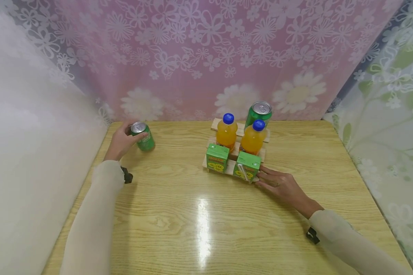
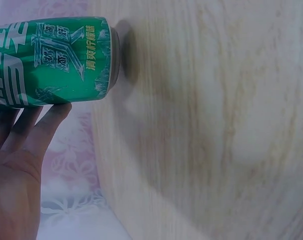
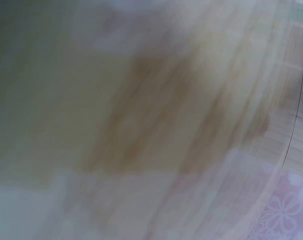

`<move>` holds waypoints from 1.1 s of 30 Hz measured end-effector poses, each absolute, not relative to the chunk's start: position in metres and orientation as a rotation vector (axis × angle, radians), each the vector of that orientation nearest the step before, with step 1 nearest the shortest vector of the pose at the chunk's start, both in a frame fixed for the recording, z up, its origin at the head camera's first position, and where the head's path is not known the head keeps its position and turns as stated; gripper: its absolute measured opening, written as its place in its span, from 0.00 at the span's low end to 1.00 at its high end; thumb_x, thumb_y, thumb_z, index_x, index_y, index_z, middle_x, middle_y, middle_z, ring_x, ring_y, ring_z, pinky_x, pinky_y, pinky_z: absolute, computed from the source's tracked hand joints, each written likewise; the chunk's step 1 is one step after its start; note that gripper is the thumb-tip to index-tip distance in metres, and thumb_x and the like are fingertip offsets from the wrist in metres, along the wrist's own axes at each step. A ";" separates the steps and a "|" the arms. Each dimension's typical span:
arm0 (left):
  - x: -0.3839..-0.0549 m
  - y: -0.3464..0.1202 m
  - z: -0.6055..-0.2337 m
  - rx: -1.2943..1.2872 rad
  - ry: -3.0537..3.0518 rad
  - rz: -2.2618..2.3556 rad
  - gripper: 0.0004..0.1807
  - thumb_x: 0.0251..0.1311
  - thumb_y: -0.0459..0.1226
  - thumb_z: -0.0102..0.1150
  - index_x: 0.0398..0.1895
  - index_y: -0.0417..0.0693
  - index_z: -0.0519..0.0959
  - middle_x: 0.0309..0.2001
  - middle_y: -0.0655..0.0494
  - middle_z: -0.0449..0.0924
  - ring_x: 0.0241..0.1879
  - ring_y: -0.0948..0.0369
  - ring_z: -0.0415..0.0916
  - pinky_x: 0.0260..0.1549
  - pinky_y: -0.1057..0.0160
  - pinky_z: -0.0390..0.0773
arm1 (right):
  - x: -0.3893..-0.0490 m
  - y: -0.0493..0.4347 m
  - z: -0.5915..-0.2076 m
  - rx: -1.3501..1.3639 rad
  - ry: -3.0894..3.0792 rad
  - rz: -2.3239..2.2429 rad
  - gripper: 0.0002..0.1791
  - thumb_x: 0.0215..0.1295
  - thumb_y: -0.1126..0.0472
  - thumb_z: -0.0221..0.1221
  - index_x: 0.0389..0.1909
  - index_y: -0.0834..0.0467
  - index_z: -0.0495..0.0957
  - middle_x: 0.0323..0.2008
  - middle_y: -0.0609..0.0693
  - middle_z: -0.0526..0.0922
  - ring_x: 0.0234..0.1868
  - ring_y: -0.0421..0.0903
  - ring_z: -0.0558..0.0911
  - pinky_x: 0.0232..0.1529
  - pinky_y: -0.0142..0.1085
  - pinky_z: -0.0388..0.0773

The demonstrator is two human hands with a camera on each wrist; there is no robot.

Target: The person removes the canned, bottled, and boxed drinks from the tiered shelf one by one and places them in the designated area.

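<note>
My left hand (image 1: 120,140) holds a green soda can (image 1: 145,142) at the table's back left, thumb across its front and fingers behind. In the left wrist view the can (image 2: 66,60) has its base close to the tabletop, with a shadow beside it. My right hand (image 1: 282,185) grips the right end of a small wooden stepped rack (image 1: 230,168), thumb at the front of the lowest step and fingers at its side, beside a green juice box (image 1: 247,166). Another juice box (image 1: 217,157) stands on the same step. The right wrist view is mostly blurred.
Orange drink bottles with blue caps stand on the rack's middle step, one left (image 1: 226,131) and one right (image 1: 252,139). Behind them, a second green can (image 1: 259,114) stands on the top step at the right. Patterned fabric walls (image 1: 192,57) border the wooden table (image 1: 172,214).
</note>
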State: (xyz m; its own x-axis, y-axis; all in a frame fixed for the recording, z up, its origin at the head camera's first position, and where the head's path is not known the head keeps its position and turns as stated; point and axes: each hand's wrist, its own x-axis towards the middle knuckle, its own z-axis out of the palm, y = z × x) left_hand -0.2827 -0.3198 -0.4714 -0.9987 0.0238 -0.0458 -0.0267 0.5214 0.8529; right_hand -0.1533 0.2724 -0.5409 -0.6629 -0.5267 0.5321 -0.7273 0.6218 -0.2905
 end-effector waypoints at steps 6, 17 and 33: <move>-0.279 -0.321 -0.477 0.008 2.701 1.540 0.49 0.62 0.63 0.76 0.83 0.60 0.67 0.76 0.47 0.74 0.77 0.47 0.70 0.73 0.36 0.73 | -0.152 0.272 -0.539 0.995 -2.457 0.700 0.28 0.46 0.72 0.82 0.53 0.65 0.91 0.58 0.64 0.88 0.48 0.61 0.93 0.40 0.52 0.90; -0.277 -0.324 -0.483 -0.032 2.693 1.551 0.51 0.60 0.65 0.75 0.81 0.55 0.66 0.77 0.47 0.72 0.79 0.47 0.67 0.76 0.35 0.68 | -0.153 0.272 -0.539 0.984 -2.482 0.696 0.27 0.47 0.71 0.82 0.53 0.65 0.91 0.58 0.65 0.88 0.48 0.61 0.93 0.40 0.52 0.91; -0.278 -0.326 -0.485 -0.024 2.696 1.509 0.52 0.62 0.67 0.72 0.86 0.67 0.61 0.82 0.48 0.65 0.82 0.44 0.60 0.78 0.30 0.62 | -0.152 0.273 -0.540 0.983 -2.491 0.701 0.27 0.49 0.71 0.81 0.54 0.65 0.90 0.60 0.64 0.88 0.48 0.61 0.93 0.40 0.52 0.91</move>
State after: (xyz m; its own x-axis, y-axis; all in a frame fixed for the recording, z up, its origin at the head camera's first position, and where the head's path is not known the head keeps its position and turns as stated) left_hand -0.2780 -0.3263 -0.4846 -0.9985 0.0117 -0.0530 -0.0390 0.5230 0.8514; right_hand -0.1524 0.2727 -0.5396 -0.6876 -0.5246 0.5020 -0.7095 0.6326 -0.3106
